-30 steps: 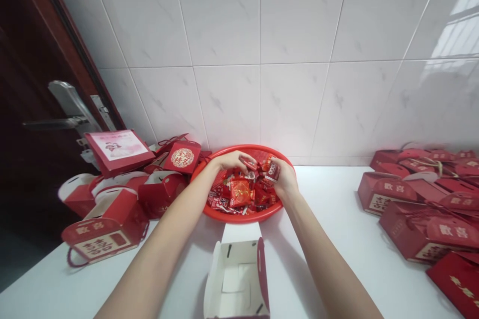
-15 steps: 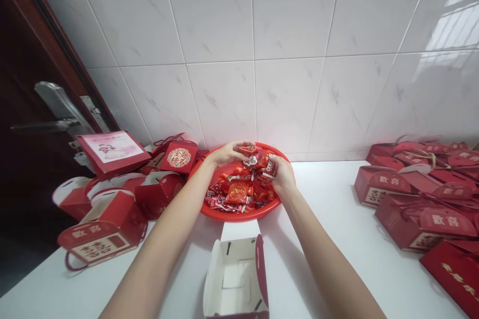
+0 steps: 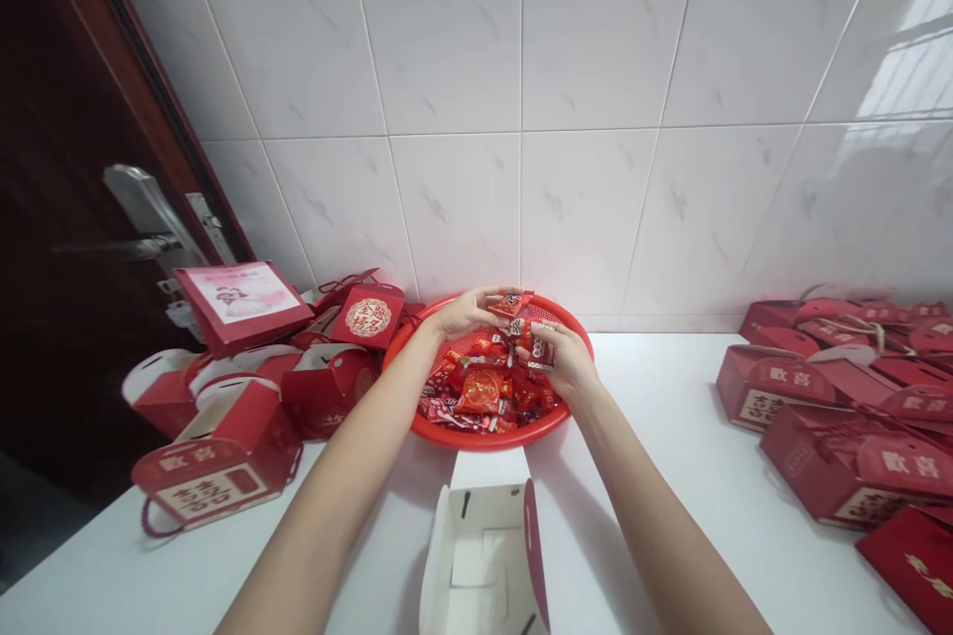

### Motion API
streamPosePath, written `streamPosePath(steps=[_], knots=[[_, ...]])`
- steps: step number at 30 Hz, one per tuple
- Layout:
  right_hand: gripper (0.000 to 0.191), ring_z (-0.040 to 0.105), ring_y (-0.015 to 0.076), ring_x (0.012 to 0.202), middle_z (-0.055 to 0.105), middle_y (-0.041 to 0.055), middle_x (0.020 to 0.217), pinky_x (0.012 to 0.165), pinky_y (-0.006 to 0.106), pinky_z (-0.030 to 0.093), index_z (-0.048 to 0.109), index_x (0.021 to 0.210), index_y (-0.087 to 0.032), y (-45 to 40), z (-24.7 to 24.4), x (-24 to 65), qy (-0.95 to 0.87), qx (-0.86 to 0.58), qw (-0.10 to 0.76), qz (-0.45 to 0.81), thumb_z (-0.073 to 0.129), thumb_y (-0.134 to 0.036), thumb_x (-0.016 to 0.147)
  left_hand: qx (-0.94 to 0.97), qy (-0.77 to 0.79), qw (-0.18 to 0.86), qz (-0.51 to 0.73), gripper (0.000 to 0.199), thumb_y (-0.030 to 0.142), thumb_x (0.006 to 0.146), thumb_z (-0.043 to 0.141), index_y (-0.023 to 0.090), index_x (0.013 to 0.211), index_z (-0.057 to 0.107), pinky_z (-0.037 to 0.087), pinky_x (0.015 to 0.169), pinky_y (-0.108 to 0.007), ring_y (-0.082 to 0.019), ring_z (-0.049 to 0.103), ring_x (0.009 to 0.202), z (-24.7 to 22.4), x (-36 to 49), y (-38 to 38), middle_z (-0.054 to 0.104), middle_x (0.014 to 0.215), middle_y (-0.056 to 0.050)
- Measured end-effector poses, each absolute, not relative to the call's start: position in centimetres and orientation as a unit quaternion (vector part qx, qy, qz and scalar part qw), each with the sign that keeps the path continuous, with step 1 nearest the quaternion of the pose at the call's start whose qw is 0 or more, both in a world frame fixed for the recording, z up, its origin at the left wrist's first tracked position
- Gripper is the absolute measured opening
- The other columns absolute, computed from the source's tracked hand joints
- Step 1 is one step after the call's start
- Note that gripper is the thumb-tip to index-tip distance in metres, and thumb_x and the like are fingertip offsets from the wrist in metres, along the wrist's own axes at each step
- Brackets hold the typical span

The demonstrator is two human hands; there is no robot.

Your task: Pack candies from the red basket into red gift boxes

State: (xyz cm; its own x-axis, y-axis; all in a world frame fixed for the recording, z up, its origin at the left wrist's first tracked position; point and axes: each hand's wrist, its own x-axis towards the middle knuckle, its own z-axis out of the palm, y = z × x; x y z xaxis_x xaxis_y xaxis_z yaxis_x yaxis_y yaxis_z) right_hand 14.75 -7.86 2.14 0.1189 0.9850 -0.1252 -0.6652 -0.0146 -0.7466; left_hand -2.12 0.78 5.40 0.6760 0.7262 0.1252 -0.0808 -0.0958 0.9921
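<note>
A red plastic basket (image 3: pixel 513 439) stands against the wall, with several red-wrapped candies (image 3: pixel 480 389) lying in it. Over its back part, my left hand (image 3: pixel 471 311) is closed on a small red candy packet (image 3: pixel 509 304). My right hand (image 3: pixel 564 359) grips another red candy packet (image 3: pixel 542 347) with white print, close beside the left one. Both hands nearly meet above the basket. In front of it sits an open gift box (image 3: pixel 487 561), white inside, with a red side flap; nothing lies in it.
Red gift boxes (image 3: pixel 215 476) are heaped at the left, some with open tops. More red boxes (image 3: pixel 841 397) stand in a pile at the right. A tiled wall (image 3: pixel 588 208) rises behind the white table (image 3: pixel 647 437), and a dark door with a handle (image 3: pixel 149 218) is at the far left.
My right hand has drawn slightly inward, and its candy packet shows more clearly. The whole view has shifted a little, so everything appears slightly farther right and lower.
</note>
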Motion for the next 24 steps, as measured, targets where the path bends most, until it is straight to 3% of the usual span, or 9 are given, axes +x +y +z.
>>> streamPosePath(steps=[5, 9, 13, 19, 24], knots=[[0.018, 0.065, 0.0148, 0.054, 0.071, 0.0015, 0.065, 0.048, 0.024, 0.056, 0.064, 0.074, -0.016, -7.9, 2.3, 14.8, -0.23, -0.358, 0.672, 0.607, 0.073, -0.004, 0.063, 0.651, 0.234, 0.659, 0.295, 0.052, 0.018, 0.063, 0.084, 0.018, 0.113, 0.071, 0.051, 0.087, -0.035, -0.02, 0.067, 0.092, 5.9, -2.2, 0.6, 0.073, 0.109, -0.008], [0.018, 0.06, 0.0137, 0.045, 0.07, 0.0002, 0.062, 0.04, 0.023, 0.049, 0.064, 0.079, -0.016, -7.9, 2.3, 14.9, -0.245, -0.376, 0.658, 0.604, 0.073, -0.01, 0.064, 0.639, 0.301, 0.623, 0.336, 0.034, 0.034, 0.07, 0.083, 0.016, 0.097, 0.074, 0.051, 0.079, -0.03, -0.015, 0.064, 0.079, 5.7, -2.3, 1.0, 0.072, 0.089, -0.004], [0.016, 0.061, 0.0146, 0.048, 0.07, -0.0002, 0.062, 0.044, 0.025, 0.05, 0.064, 0.076, -0.017, -7.6, 2.0, 14.9, -0.246, -0.37, 0.666, 0.599, 0.072, -0.011, 0.063, 0.668, 0.322, 0.585, 0.329, 0.03, 0.029, 0.068, 0.085, 0.014, 0.092, 0.075, 0.049, 0.073, -0.028, -0.014, 0.063, 0.074, 5.0, -2.4, 1.6, 0.072, 0.083, -0.005], [0.016, 0.065, 0.0165, 0.057, 0.073, 0.0024, 0.067, 0.049, 0.025, 0.052, 0.07, 0.073, -0.017, -7.3, 1.6, 15.0, -0.256, -0.339, 0.688, 0.588, 0.077, -0.013, 0.058, 0.695, 0.294, 0.534, 0.382, 0.043, 0.023, 0.068, 0.083, 0.013, 0.109, 0.074, 0.05, 0.09, -0.035, -0.022, 0.065, 0.099, 4.2, -2.7, 2.4, 0.074, 0.11, -0.012], [0.012, 0.062, 0.0153, 0.052, 0.071, 0.0018, 0.063, 0.046, 0.025, 0.051, 0.069, 0.067, -0.016, -7.2, 1.6, 15.1, -0.227, -0.334, 0.688, 0.603, 0.076, -0.012, 0.059, 0.707, 0.298, 0.511, 0.388, 0.042, 0.019, 0.067, 0.082, 0.013, 0.108, 0.075, 0.048, 0.093, -0.035, -0.022, 0.064, 0.103, 3.7, -2.8, 3.0, 0.074, 0.11, -0.012]])
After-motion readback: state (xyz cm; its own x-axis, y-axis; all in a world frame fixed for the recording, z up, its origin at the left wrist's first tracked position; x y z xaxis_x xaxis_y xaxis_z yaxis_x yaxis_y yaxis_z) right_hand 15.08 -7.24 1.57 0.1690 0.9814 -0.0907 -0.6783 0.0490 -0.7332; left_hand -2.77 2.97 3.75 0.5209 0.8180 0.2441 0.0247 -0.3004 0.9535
